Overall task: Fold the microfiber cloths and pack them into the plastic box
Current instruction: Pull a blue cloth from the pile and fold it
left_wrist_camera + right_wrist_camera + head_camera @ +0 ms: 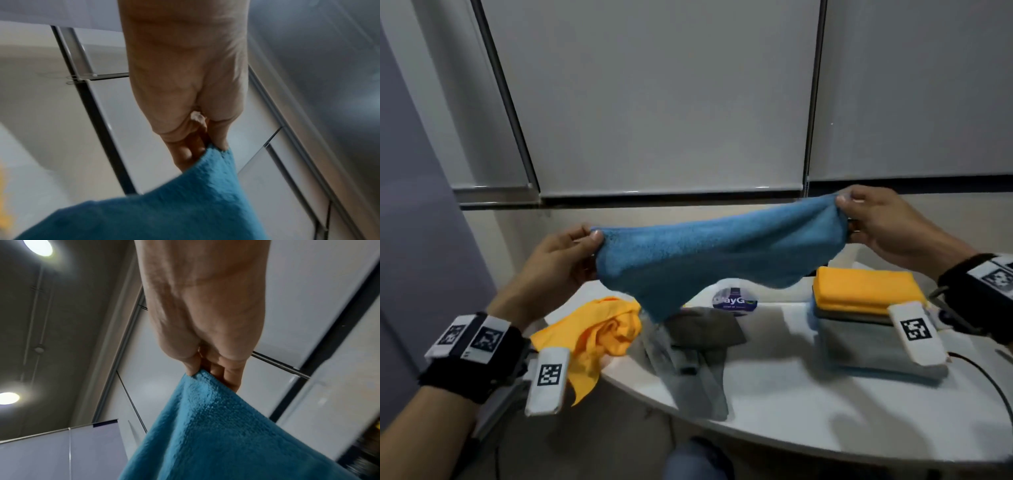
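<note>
Hands hold a blue cloth (709,253) up over the white table (791,394). Left hand (558,260) pinches one corner, right hand (887,226) pinches the other. Folded cloths fill the plastic box (873,346) on the right.

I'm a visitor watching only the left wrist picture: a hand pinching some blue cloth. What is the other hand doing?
Observer: The right hand pinches the opposite corner of the same blue cloth, which is stretched in the air between both hands.
Operator: Is anything folded already?
Observer: Yes, a yellow folded cloth tops a neat stack in the plastic box, at the right of the table.
Operator: And what's left to fold?
Observer: A crumpled yellow cloth and a grey cloth lie loose on the table, below the blue one.
</note>
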The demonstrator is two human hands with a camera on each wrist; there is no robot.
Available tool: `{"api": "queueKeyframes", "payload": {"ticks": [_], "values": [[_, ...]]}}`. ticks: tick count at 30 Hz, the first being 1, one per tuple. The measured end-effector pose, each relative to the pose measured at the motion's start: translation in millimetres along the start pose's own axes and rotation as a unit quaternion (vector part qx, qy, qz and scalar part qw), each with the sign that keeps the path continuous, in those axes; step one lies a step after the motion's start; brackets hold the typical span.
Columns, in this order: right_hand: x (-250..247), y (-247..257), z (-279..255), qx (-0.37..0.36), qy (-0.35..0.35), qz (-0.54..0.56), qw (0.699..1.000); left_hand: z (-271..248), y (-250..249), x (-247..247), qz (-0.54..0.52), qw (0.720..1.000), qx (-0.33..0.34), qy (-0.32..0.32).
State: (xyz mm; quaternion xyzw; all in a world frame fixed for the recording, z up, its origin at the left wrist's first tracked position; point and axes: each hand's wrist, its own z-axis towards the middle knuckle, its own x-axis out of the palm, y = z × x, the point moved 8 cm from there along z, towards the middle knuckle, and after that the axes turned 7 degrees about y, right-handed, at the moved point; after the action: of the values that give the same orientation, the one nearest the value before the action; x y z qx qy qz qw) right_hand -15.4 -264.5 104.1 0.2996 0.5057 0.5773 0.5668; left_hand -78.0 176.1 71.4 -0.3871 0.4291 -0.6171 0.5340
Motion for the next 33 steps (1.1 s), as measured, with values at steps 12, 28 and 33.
{"api": "queueKeyframes", "payload": {"ticks": [12,28,33], "values": [[51.4,-200.0,-87.0,0.262,0.079,-0.021,0.962,-68.6,168.6,-2.9,0.05,0.969,-0.237,0.041],[73.7,-263.7,-30.9,0.236,-0.01,-0.355,0.905,-32.7,224.7,-16.3,0.3,0.929,-0.175,-0.13],[85.3,-272.4,-18.5,0.278,0.035,-0.408,0.869,-33.4,242.0,-21.1,0.383,0.891,-0.203,-0.136]]}}
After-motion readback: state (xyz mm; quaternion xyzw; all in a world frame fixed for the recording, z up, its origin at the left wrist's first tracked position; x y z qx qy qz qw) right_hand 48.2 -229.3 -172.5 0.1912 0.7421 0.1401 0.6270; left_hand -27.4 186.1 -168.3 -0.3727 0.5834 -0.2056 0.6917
